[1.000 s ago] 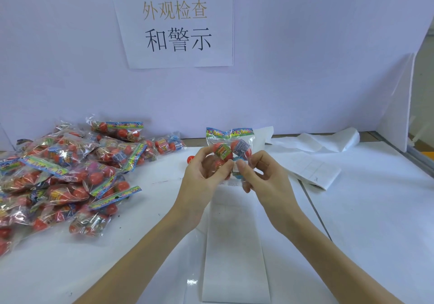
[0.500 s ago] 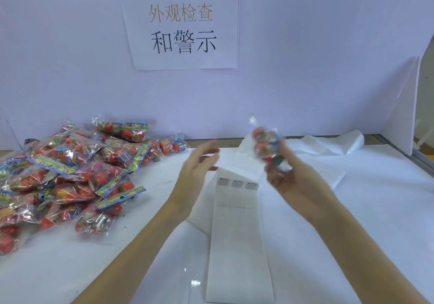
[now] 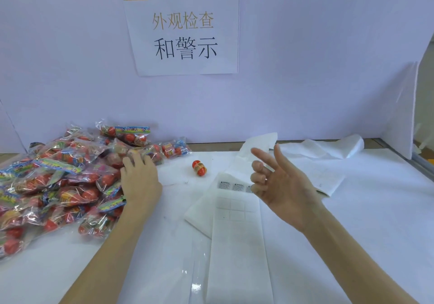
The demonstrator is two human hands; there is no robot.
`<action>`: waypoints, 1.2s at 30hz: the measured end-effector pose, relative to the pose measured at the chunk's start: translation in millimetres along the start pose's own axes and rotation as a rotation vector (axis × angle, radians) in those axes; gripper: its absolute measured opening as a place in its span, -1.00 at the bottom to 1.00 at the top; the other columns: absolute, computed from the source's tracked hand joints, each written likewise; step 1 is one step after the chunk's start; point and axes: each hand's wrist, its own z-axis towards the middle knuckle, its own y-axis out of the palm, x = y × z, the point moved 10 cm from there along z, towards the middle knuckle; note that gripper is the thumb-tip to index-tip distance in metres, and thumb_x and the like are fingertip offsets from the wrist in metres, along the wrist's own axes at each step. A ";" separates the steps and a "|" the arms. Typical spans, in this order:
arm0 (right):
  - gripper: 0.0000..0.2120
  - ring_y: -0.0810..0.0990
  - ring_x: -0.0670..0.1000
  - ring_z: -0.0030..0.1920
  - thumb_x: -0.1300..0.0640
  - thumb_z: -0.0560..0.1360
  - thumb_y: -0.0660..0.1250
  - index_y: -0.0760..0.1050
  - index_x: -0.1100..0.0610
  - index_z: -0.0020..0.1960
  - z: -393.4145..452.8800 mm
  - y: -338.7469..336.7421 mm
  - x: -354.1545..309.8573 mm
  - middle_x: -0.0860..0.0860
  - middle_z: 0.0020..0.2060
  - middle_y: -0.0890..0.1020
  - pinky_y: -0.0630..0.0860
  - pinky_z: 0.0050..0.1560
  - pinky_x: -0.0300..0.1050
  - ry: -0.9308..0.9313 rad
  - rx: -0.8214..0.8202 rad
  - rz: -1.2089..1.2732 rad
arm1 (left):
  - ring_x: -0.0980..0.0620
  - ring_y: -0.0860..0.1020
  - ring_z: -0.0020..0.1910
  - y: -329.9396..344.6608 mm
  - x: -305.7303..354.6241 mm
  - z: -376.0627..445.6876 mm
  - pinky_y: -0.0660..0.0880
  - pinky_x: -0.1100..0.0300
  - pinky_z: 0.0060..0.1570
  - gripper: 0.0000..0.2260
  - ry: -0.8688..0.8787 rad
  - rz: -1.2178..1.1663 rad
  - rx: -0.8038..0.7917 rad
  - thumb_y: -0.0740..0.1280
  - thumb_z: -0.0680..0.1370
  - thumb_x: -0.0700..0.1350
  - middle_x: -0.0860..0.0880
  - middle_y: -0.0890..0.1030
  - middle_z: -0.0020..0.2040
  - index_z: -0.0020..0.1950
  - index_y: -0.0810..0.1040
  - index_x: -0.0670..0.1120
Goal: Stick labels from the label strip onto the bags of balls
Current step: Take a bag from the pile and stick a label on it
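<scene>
A: Where are your hands?
B: Your left hand (image 3: 141,177) lies flat with straight fingers on the pile of bags of balls (image 3: 61,181) at the counter's (image 3: 364,221) left.
A: And the right?
B: Your right hand (image 3: 281,186) hovers loose and empty above the label strip (image 3: 237,238).

Bright, even, slightly bluish light fills the scene, with shadows soft and faint. Small glints sparkle on the bags of balls (image 3: 58,186) at nine o'clock. Wide-angle bending curves the three o'clock edge; the right hand (image 3: 281,186) looks slightly soft.
</scene>
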 end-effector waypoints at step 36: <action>-0.79 0.67 -0.02 -0.19 -0.06 0.53 0.52 0.62 -0.10 0.14 -1.2 -7.4 -8.4 0.06 -0.07 0.76 0.53 -0.29 -0.19 -0.230 0.163 -0.686 | 0.08 0.61 -0.18 -47.8 113.8 -58.8 0.54 0.17 -0.07 -0.60 0.102 -1.790 -0.516 0.55 0.46 0.20 0.02 0.62 -0.22 0.19 0.64 0.02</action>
